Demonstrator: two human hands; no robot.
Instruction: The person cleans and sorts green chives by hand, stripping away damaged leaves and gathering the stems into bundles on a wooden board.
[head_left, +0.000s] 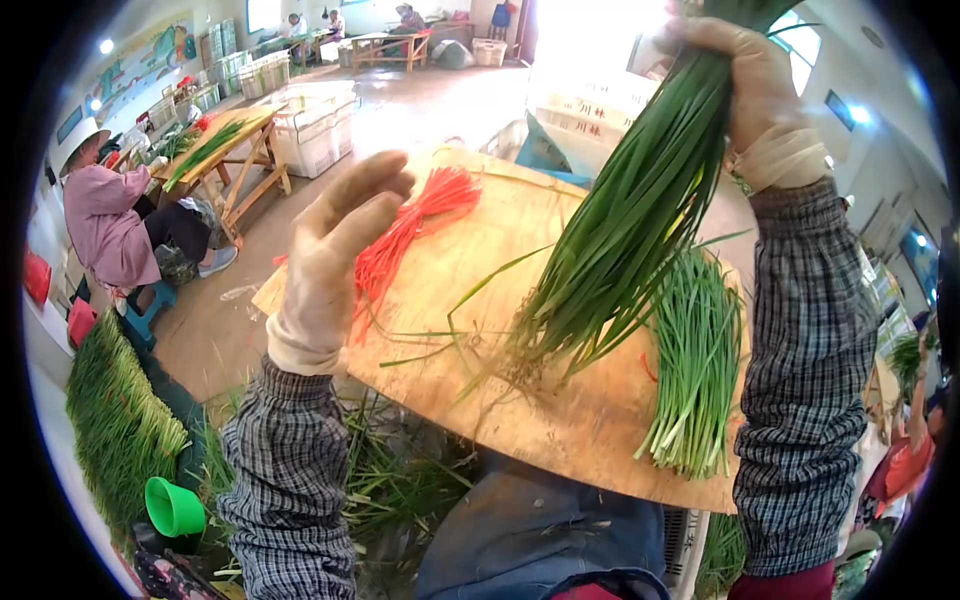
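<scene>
I see the table (575, 430) exposed along its near edge. My left hand (330, 245) spreads by the left edge; my right hand (745, 85) clenches raised greens (632, 205).

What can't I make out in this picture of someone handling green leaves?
All in the head view:
Top of the held bunch, above the right hand: cut off by the upper edge.
Part of the red strips: hidden behind the left hand.
Upper part of the green bundle: partly covered by the held bunch.
What the far worker is doing: too small and blurred.
</scene>
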